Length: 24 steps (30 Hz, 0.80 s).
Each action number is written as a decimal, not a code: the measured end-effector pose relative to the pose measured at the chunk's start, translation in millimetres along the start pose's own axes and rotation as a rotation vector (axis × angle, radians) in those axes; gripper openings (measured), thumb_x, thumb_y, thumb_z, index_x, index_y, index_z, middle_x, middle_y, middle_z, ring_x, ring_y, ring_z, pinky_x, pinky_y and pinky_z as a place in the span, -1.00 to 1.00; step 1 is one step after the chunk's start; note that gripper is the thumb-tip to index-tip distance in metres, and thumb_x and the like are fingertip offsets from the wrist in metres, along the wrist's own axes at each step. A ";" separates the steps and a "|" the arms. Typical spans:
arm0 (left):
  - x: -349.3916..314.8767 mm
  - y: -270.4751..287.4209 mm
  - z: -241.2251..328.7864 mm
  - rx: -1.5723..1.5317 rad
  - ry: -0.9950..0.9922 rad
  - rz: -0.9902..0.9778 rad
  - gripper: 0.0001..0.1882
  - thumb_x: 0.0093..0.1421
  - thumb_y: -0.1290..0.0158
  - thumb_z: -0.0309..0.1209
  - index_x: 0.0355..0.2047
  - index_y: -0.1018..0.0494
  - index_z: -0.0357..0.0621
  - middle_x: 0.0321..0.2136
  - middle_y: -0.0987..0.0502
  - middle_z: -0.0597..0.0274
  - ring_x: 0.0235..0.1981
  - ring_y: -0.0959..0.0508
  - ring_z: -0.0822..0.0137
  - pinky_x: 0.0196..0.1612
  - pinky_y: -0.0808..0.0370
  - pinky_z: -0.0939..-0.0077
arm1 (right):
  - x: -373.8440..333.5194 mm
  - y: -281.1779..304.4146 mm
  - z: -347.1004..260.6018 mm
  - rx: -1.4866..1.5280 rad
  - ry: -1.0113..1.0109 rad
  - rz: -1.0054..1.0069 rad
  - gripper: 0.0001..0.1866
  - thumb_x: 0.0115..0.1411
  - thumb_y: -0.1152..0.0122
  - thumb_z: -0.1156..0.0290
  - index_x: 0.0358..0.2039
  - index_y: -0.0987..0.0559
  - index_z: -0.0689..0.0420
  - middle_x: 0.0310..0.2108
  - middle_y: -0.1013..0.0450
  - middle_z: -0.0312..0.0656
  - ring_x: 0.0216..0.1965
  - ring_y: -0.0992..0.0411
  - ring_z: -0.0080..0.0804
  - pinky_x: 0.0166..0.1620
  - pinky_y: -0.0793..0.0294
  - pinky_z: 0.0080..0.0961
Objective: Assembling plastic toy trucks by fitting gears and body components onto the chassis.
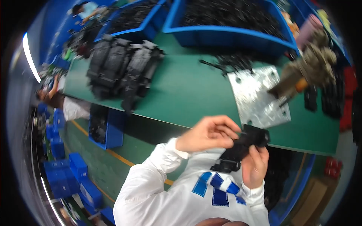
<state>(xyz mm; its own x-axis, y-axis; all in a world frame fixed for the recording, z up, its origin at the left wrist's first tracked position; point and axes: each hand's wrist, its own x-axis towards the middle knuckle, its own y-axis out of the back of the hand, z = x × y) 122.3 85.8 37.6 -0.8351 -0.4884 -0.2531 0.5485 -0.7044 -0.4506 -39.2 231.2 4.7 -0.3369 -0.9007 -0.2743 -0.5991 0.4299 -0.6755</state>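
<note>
A black moulded plastic part (234, 152) is held in front of my chest, just off the near edge of the table. My right hand (255, 165) grips it from the right, thumb and fingers against its side. Close by on the left, my left hand (209, 133) has its fingers curled toward the thumb, with the fingertips at the part's upper left edge. Whether anything small sits between those fingers is too blurred to see. Just beyond the part lies a shiny metal plate (243, 103) with holes near its corners, carrying a fixture (309, 67) wrapped in brownish material.
Stacked black plastic parts (113, 67) lie on the green table (181, 90) at the left. Thin black pieces (230, 63) are heaped behind the plate. Large blue bins (233, 35) of black pieces line the back. Other black parts (332, 98) rest at right. A co-worker (56, 94) is far left.
</note>
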 end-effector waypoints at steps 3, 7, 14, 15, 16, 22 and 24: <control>-6.1 5.2 -16.4 0.300 -0.053 -0.170 -0.61 0.10 -0.27 -0.34 -0.13 -0.44 -0.26 -0.25 -0.52 0.30 -0.25 -0.47 0.53 -0.18 -0.44 0.63 | 1.0 -7.4 -2.9 0.057 0.044 -0.002 -0.69 0.31 -0.03 0.46 0.06 -0.42 0.22 -0.02 -0.45 -0.15 0.01 -0.42 -0.31 0.13 -0.37 -0.30; -14.7 2.1 -39.0 0.171 0.043 -0.374 -0.42 0.10 -0.25 -0.30 0.04 -0.28 -0.27 -0.14 -0.44 0.24 -0.10 -0.42 0.44 0.04 -0.36 0.47 | 6.5 -18.1 -0.5 0.112 0.035 -0.052 -0.72 0.31 -0.05 0.47 0.03 -0.43 0.20 -0.07 -0.47 -0.17 -0.07 -0.46 -0.34 0.07 -0.43 -0.32; -32.2 8.1 -16.6 -0.061 -0.010 -0.338 -0.42 0.17 -0.20 -0.30 0.03 -0.13 -0.25 -0.27 -0.35 0.30 -0.23 -0.37 0.56 -0.17 -0.38 0.63 | 18.9 -24.7 5.4 0.093 0.019 -0.157 -0.73 0.30 -0.06 0.53 0.01 -0.47 0.21 -0.02 -0.48 -0.13 -0.03 -0.47 -0.36 0.07 -0.46 -0.36; -36.9 12.4 -10.8 -0.049 0.068 -0.355 -0.29 0.13 -0.19 -0.38 0.16 -0.03 -0.27 -0.12 -0.32 0.24 -0.10 -0.34 0.50 -0.06 -0.36 0.57 | 19.9 -26.6 7.9 0.105 0.018 -0.195 -0.72 0.29 -0.06 0.53 0.02 -0.47 0.20 -0.03 -0.49 -0.13 -0.03 -0.47 -0.35 0.08 -0.45 -0.35; -39.3 14.2 -7.8 -0.038 0.147 -0.372 -0.15 0.09 -0.18 -0.46 0.30 0.06 -0.29 0.03 -0.29 0.18 0.03 -0.31 0.45 0.06 -0.34 0.51 | 19.9 -29.7 9.2 0.117 0.017 -0.230 -0.72 0.29 -0.07 0.53 0.02 -0.46 0.20 -0.04 -0.49 -0.13 -0.02 -0.46 -0.35 0.09 -0.44 -0.33; -46.1 4.6 -3.8 -0.160 0.170 -0.249 -0.25 0.10 -0.05 -0.36 0.27 -0.01 -0.20 0.03 -0.31 0.10 -0.08 -0.43 0.36 0.04 -0.38 0.45 | 26.8 -36.0 8.9 0.090 -0.005 -0.211 -0.70 0.27 -0.10 0.53 0.02 -0.48 0.23 -0.06 -0.50 -0.12 -0.03 -0.46 -0.30 0.12 -0.40 -0.31; -47.5 17.5 -16.5 -0.053 -0.043 -0.225 -0.47 0.23 -0.11 -0.21 0.08 -0.15 -0.14 -0.12 -0.48 0.14 -0.24 -0.47 0.46 -0.13 -0.41 0.59 | 27.2 -37.4 9.5 -0.007 0.010 -0.202 -0.69 0.29 -0.07 0.51 0.05 -0.46 0.22 -0.05 -0.49 -0.09 0.01 -0.45 -0.26 0.15 -0.39 -0.28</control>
<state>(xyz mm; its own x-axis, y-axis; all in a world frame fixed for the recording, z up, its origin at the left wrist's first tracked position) 170.9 105.1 27.6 -0.9329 -0.3446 -0.1051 0.3449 -0.7702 -0.5365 -19.1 190.1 15.9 -0.2170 -0.9679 -0.1270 -0.6605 0.2414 -0.7109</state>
